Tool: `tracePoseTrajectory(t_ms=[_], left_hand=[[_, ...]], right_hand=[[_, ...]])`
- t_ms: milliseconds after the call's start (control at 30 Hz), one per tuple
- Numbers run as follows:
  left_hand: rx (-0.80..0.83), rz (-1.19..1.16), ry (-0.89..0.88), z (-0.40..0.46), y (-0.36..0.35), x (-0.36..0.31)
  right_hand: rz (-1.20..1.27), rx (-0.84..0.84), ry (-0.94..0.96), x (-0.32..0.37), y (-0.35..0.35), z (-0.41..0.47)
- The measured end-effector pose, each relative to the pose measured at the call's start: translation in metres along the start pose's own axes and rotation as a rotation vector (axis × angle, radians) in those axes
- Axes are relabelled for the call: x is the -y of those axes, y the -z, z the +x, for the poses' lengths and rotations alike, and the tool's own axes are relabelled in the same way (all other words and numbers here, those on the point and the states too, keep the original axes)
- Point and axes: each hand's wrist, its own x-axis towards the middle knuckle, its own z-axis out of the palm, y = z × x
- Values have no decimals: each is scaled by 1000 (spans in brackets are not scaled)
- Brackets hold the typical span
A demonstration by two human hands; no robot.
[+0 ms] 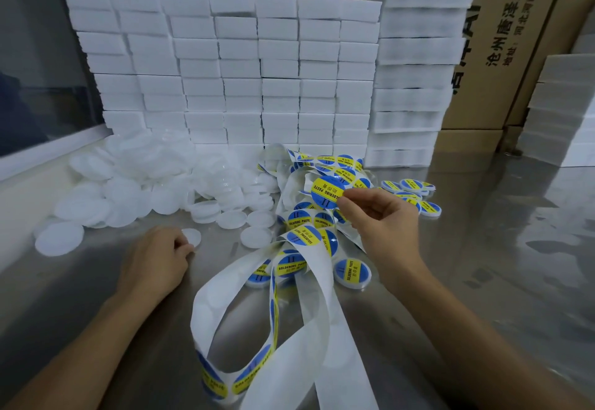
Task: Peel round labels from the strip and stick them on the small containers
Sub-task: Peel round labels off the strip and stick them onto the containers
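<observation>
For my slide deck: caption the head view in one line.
Right hand pinches a peeled round label above the strip; left hand holds a small container.

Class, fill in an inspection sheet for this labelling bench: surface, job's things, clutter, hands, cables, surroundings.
Surface: shiny metal table.
Job's things: label strip looped across the middle; peeled label at the right fingertips; unlabelled containers heaped at left; labelled containers at right, one by the strip.
Clutter: nothing seen beyond the job's things.
Hands: left hand holds a white container; right hand pinches the peeled label.
Cables: nothing seen.
Surroundings: white foam blocks stacked behind; cardboard boxes behind those.
</observation>
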Motion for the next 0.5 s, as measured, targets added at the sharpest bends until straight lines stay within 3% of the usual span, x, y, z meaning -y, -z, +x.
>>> tracePoseTrajectory(t_ms=[133, 267, 400, 500], left_hand=[[-87, -71, -54, 0, -2, -9], [-218, -482, -89, -6, 0, -35], [-106, -1043, 8, -22, 13, -70], [26, -1268, 26, -36, 22, -88]], right_hand=[[-14, 10, 18, -2, 0, 1], [-57, -33, 39, -4, 1, 1], [-46, 13, 44, -1, -3, -3], [-15, 84, 26, 4, -9, -10]])
